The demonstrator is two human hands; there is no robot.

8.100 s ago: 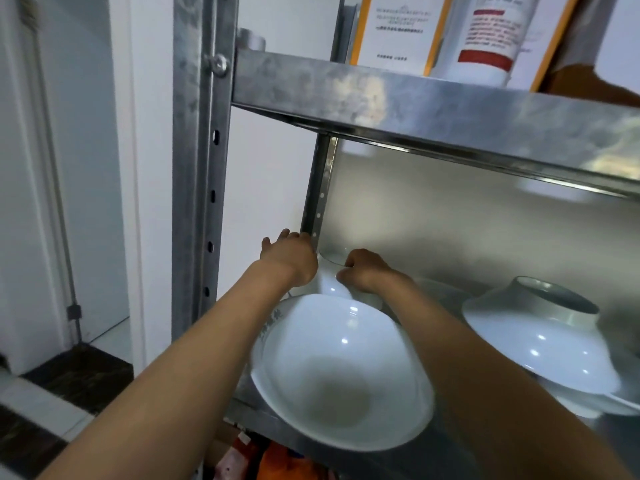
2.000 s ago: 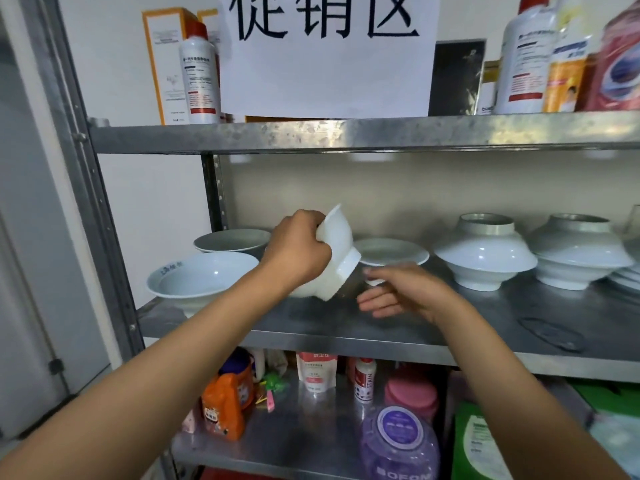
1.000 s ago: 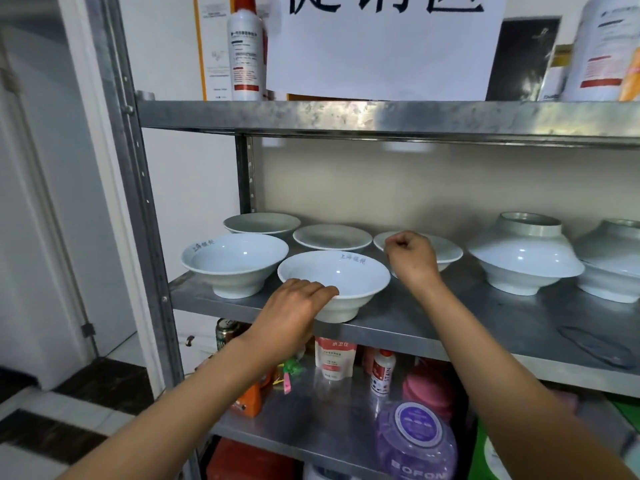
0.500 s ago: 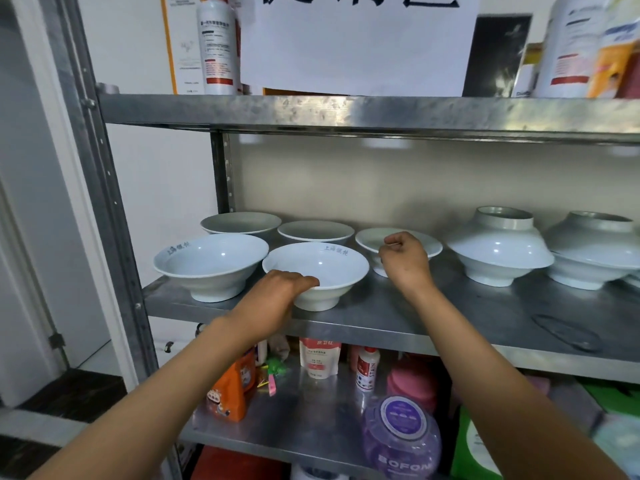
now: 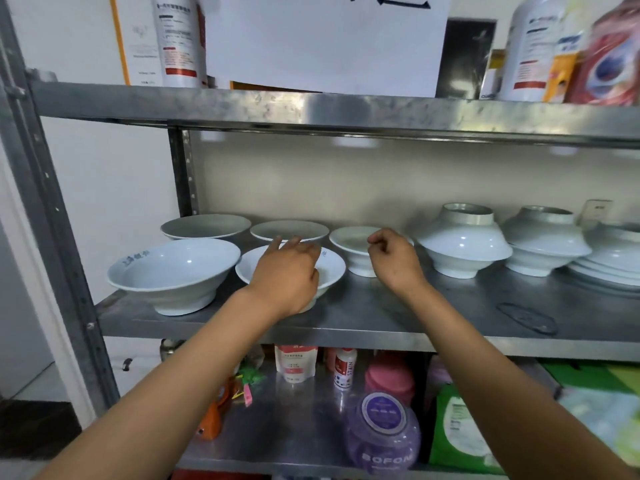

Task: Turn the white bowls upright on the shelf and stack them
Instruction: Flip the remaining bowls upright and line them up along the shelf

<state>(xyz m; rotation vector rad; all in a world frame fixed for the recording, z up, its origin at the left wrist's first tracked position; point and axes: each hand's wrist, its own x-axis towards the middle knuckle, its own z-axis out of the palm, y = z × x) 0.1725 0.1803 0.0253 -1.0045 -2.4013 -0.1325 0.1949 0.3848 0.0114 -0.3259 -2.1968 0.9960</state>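
Bowls sit in two loose rows on the middle metal shelf (image 5: 381, 317). Five stand upright: a large front-left bowl (image 5: 173, 271) with blue lettering on its rim, a front-middle bowl (image 5: 332, 268), and behind them a back-left bowl (image 5: 206, 226), a shallow back-middle bowl (image 5: 289, 230) and a footed bowl (image 5: 353, 251) to the right of that. Further right, two upside-down bowls rest rim down with their foot rings up: the nearer inverted bowl (image 5: 462, 244) and, just beside it, the far inverted bowl (image 5: 545, 242), next to a low pile of white plates (image 5: 613, 268) at the right edge. The left hand (image 5: 285, 271) hangs over the front-middle bowl, palm down, fingers loosely spread and reaching past its far rim; it covers much of the bowl, and whether it touches the rim cannot be told, but it grips nothing. The right hand (image 5: 394, 258) is loosely curled, empty, just in front of the footed bowl's right side, with its knuckles level with that rim. The inverted bowls lie to the right of the right hand, apart from it.
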